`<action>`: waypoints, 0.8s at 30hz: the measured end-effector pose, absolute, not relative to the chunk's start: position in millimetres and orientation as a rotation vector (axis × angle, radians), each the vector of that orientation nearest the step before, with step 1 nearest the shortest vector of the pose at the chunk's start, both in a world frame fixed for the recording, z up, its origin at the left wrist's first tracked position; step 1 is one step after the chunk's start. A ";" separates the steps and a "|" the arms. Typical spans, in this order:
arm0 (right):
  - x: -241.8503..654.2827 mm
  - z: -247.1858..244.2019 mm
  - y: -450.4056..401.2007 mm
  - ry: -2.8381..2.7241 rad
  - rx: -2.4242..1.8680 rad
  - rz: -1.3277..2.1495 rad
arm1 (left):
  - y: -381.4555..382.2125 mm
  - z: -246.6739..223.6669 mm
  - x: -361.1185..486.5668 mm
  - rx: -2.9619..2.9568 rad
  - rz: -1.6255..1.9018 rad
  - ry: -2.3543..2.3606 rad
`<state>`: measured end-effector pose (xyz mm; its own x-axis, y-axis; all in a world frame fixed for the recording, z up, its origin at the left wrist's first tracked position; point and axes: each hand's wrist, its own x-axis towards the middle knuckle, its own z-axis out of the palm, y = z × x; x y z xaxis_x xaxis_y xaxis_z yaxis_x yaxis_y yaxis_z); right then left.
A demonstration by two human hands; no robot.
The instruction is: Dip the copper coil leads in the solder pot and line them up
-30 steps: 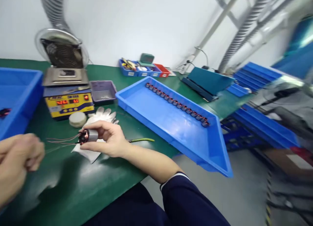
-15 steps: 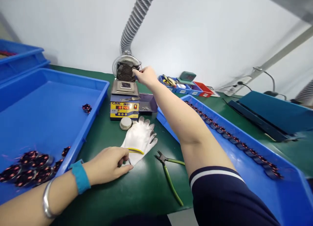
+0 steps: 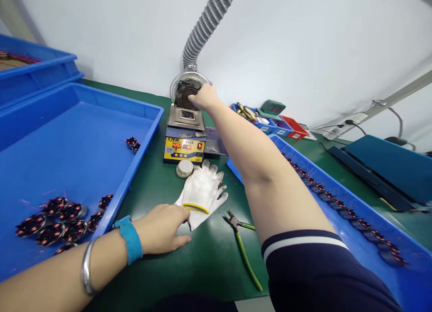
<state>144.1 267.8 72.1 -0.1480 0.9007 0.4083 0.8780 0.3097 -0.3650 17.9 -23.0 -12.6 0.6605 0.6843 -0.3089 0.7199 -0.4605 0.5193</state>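
My right hand reaches up before the round fan grille, closed, with its fingertips mostly hidden. What it grips I cannot make out. Below it stands a solder pot on a yellow-fronted control unit with red digits. My left hand rests on the green table, its thumb apart from the half-bent fingers. Beside those fingers lies a pair of white gloves with a yellow cuff edge; a small dark tip shows there. Green-handled cutters lie between my arms, jaws parted.
A blue tray at left holds several wound motor cores. Another blue tray at right carries a row of them. A round tin stands before the unit. Small bins and a teal machine are behind.
The view has shifted, so the table's things appear further right. My right hand remains up at the fan; the dark and red bit seen at its fingers is now hidden. My left hand stays by the gloves.
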 end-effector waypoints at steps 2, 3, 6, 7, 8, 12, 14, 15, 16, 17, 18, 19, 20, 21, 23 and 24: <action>139.4 73.3 261.0 -2.015 -1.631 0.052 | -22.9 -12.5 18.1 2.245 -0.085 1.083; 137.2 73.6 257.8 -2.010 -1.650 0.056 | -22.9 -12.2 18.3 2.243 -0.092 1.085; 132.7 75.3 250.2 -2.020 -1.711 0.070 | -22.8 -10.6 19.3 2.239 -0.117 1.089; 132.0 76.2 248.3 -2.036 -1.732 0.077 | -22.8 -9.8 19.7 2.237 -0.124 1.089; 131.6 77.3 246.7 -2.052 -1.751 0.083 | -22.8 -9.1 19.9 2.236 -0.129 1.089; 130.3 80.3 242.1 -2.077 -1.736 0.104 | -23.6 -6.2 20.3 2.237 -0.126 1.088; 128.9 79.2 241.2 -2.069 -1.721 0.099 | -24.2 -5.6 20.3 2.242 -0.120 1.087; 128.1 78.0 241.4 -2.064 -1.719 0.088 | -24.5 -5.5 20.2 2.245 -0.117 1.087; 127.3 76.7 242.2 -2.053 -1.717 0.074 | -24.6 -5.6 20.2 2.248 -0.112 1.085; 126.9 75.5 243.5 -2.041 -1.708 0.062 | -24.7 -5.9 20.1 2.250 -0.108 1.084; 127.0 74.7 245.6 -2.027 -1.695 0.051 | -24.6 -6.3 20.0 2.250 -0.107 1.083; 127.8 74.5 248.1 -2.014 -1.677 0.044 | -24.5 -6.7 19.8 2.249 -0.106 1.084; 129.4 75.1 251.1 -2.006 -1.653 0.039 | -24.2 -7.2 19.5 2.248 -0.104 1.085; 131.8 76.6 254.2 -1.998 -1.625 0.037 | -24.0 -7.7 19.1 2.248 -0.102 1.085; 139.0 81.8 259.7 -2.008 -1.542 0.061 | -23.5 -8.7 18.3 2.251 -0.096 1.080; 143.4 85.3 261.3 -2.024 -1.495 0.093 | -23.3 -9.2 17.8 2.253 -0.095 1.076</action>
